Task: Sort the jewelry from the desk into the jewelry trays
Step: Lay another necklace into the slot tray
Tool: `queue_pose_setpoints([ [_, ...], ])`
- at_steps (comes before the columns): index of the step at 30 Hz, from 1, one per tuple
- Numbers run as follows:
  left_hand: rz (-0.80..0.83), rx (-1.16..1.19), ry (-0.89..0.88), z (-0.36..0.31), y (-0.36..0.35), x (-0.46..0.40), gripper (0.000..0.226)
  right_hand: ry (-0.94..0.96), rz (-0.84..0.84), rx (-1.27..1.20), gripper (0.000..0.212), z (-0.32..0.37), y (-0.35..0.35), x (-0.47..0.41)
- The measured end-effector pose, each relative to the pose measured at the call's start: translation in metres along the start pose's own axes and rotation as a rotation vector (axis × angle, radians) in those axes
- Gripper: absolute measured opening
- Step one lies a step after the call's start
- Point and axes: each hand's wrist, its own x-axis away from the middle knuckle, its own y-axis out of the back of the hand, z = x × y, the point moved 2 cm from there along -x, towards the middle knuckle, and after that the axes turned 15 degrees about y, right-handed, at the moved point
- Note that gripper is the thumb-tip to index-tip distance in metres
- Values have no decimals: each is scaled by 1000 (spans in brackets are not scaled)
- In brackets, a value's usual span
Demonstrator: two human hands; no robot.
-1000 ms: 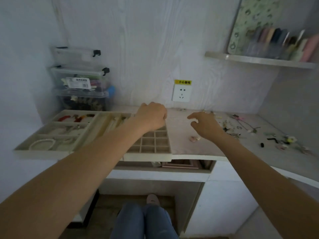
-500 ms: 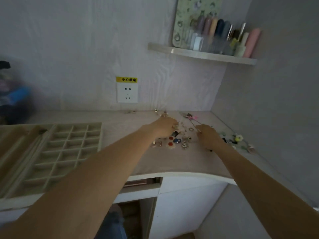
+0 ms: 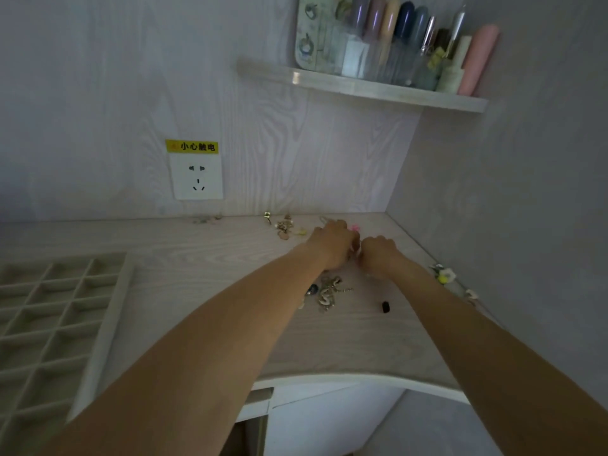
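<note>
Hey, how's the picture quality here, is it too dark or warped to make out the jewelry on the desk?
Head view: dim, flat light with no glare; wide-angle lens bends the pale wood-grain desk edge and the white wall shelf; the small metal jewelry pieces are soft and hard to identify; the left hand and right hand hide what they are working on.

The tray with little boxes sits on the left of the desk. The two hands, the left hand and the right hand, are side by side near the back right of the desk. A small pile of jewelry lies just in front of them. More bits lie behind, by the wall. The socket is on the wall above the desk, and the shelf is higher up to the right
</note>
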Motion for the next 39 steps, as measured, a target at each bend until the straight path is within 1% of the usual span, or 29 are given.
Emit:
queue_pose_setpoints([
  [2, -48, -7, 5, 1, 1, -3, 28, 33, 3, -99, 16, -4, 2, -2],
  [3, -48, -8, 16, 3, 1, -4, 27, 33, -43, -181, 11, -6, 6, -1],
  [4, -45, 3, 27, 5, 1, -4, 26, 26, -124, -270, 7, -7, 11, 1],
  [5, -46, 38, 33, 7, 1, -5, 26, 26, -224, -362, 11, -8, 17, 4],
  [6, -59, 98, 36, 9, 1, -5, 25, 29, -314, -466, 22, -9, 23, 6],
  [7, -88, 184, 43, 10, 2, -5, 24, 34, -389, -600, 29, -10, 29, 10],
  [8, -126, 295, 60, 12, 6, -5, 22, 35, -450, -760, 31, -10, 35, 13],
  [10, -181, 539, 114, 17, 14, -4, 13, 27, -512, -1067, 29, -8, 45, 19],
  [11, -191, 643, 138, 19, 19, -4, 9, 28, -524, -1176, 27, -8, 48, 21],
  [13, -181, 817, 193, 25, 29, -3, 11, 28, -547, -1296, 24, -9, 55, 25],
  [15, -144, 988, 255, 31, 36, -1, 18, 14, -567, -1363, 22, -11, 59, 28],
  [16, -128, 1056, 278, 34, 39, -1, 21, 0, -578, -1376, 22, -10, 61, 30],
  [18, -129, 1114, 312, 39, 46, 3, 22, -26, -594, -1355, 22, -9, 64, 33],
  [20, -168, 1147, 342, 44, 55, 8, 20, -3, -594, -1226, 20, -8, 66, 35],
  [22, -208, 1185, 352, 47, 66, 13, 16, 84, -548, -921, 9, -6, 68, 38],
  [23, -225, 1178, 349, 48, 72, 15, 16, 145, -501, -752, 12, -5, 70, 41],
  [25, -238, 1158, 336, 49, 81, 22, 18, 241, -358, -473, 34, 0, 71, 45],
  [26, -236, 1159, 327, 50, 86, 25, 19, 262, -297, -374, 40, 3, 71, 47],
  [27, -233, 1165, 321, 50, 88, 28, 22, 267, -248, -305, 42, 5, 71, 47],
  [28, -238, 1166, 314, 50, 91, 32, 26, 257, -219, -269, 39, 7, 71, 49],
  [30, -260, 1145, 306, 49, 97, 41, 33, 237, -217, -297, 25, 11, 73, 52],
  [31, -268, 1125, 306, 49, 99, 45, 35, 236, -239, -319, 22, 13, 74, 53],
  [35, -254, 1079, 326, 54, 106, 63, 37, 279, -298, -430, 20, 23, 79, 62],
  [37, -224, 1109, 355, 59, 109, 71, 37, 301, -289, -548, 12, 27, 80, 68],
  [39, -184, 1220, 396, 64, 112, 82, 33, 338, -274, -657, 12, 31, 78, 73],
])
